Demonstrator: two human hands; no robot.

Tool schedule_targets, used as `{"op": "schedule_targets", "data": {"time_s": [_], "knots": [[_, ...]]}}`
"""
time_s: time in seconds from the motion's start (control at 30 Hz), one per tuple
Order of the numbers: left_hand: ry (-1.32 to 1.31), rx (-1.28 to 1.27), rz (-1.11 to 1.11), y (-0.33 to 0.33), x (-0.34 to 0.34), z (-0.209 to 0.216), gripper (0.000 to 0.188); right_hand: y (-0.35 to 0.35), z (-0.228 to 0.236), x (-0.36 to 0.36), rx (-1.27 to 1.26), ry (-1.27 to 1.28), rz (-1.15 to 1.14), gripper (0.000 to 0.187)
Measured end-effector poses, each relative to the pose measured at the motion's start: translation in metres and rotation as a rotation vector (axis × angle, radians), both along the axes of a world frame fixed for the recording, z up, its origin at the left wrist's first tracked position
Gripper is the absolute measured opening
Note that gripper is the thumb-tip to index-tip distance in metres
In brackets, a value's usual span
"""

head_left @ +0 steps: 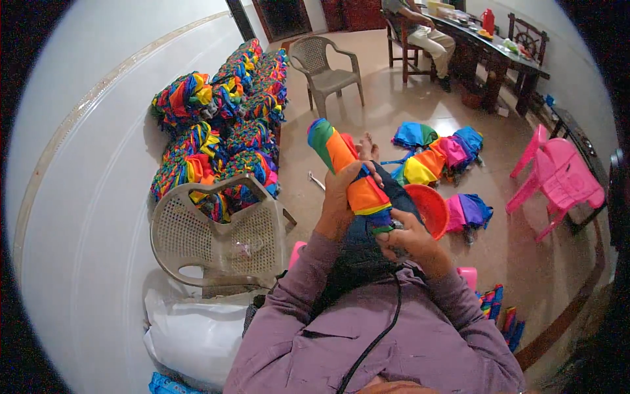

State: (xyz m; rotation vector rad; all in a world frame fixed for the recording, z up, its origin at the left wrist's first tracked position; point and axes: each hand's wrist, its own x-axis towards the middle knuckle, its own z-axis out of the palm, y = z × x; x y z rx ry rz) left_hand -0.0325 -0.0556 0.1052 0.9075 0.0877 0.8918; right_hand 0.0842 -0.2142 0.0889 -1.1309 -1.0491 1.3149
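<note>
A folded rainbow umbrella [333, 150] lies slantwise above my lap, its rounded blue-and-green end pointing away to the left. My left hand [338, 196] is wrapped round the middle of its rolled cloth, with the thumb and fingers on either side. At the near end, by the dark blue and green cloth, my right hand [415, 241] grips the umbrella with bent fingers; what lies under those fingers is partly hidden. Just right of my legs stands a red basin [428, 209], partly covered by my knee.
Loosely folded umbrellas [425, 165] lie on the floor ahead to the right. Stacked rainbow umbrellas [246, 134] line the left wall. A beige chair [207, 230] stands close at left, another chair [326, 69] ahead, a pink chair [558, 174] at right. A person [423, 36] sits by the far table.
</note>
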Motion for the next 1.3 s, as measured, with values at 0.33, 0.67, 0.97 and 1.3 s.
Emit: {"op": "schedule_targets", "data": {"time_s": [0.33, 0.67, 0.97, 1.3], "knots": [[-0.148, -0.033, -0.060, -0.008, -0.003, 0.002, 0.050, -0.004, -0.003, -0.004, 0.017, 0.342, 0.203, 0.034], [0.042, -0.071, 0.289, 0.008, -0.010, 0.000, 0.037, 0.016, -0.025, -0.018, 0.360, -0.735, -0.382, 0.038], [0.004, 0.000, 0.228, 0.003, -0.005, -0.005, 0.051, 0.017, -0.036, -0.016, 0.283, -0.727, -0.349, 0.033], [-0.167, -0.025, -0.013, 0.001, -0.011, 0.003, 0.068, 0.010, -0.028, -0.003, -0.010, 0.089, 0.200, 0.027]]}}
